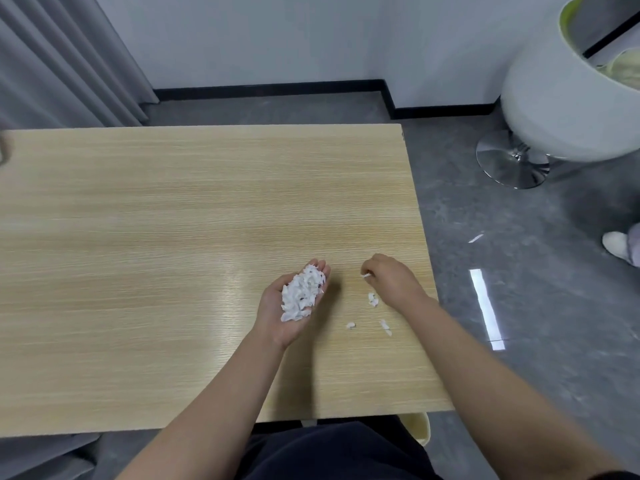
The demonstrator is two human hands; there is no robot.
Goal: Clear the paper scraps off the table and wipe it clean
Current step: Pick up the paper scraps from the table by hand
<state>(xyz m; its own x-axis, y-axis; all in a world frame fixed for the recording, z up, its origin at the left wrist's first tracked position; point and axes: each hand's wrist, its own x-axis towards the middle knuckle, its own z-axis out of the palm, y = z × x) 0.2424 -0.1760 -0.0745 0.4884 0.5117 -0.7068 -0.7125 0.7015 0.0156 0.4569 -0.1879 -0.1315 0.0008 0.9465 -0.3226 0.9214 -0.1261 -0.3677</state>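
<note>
Grey floor [519, 271] is spreading round the far and right sides of the scene, with a curtain [62, 57] hanging at the far left and a white wall [277, 36] running behind. Filling most of the view is the table [138, 254], its pale wood top catching a soft glare near the middle. A white chair [561, 109] is standing on a chrome base to the far right, well apart from the table.

Both bare forearms are reaching in from the near edge. The left hand [287, 313] is lying palm up just above the table, fingers relaxed and slightly cupped, carrying a pile [302, 295] of white scraps. The right hand [391, 278] is hovering knuckles up near the table's right edge, its fingertips pinching one small scrap [365, 275] narrowly.

Three loose scraps [372, 299] are lying on the table between the two hands, toward the near side, each a little apart from the others. One thin white sliver [476, 238] is lying on the floor to the right.
</note>
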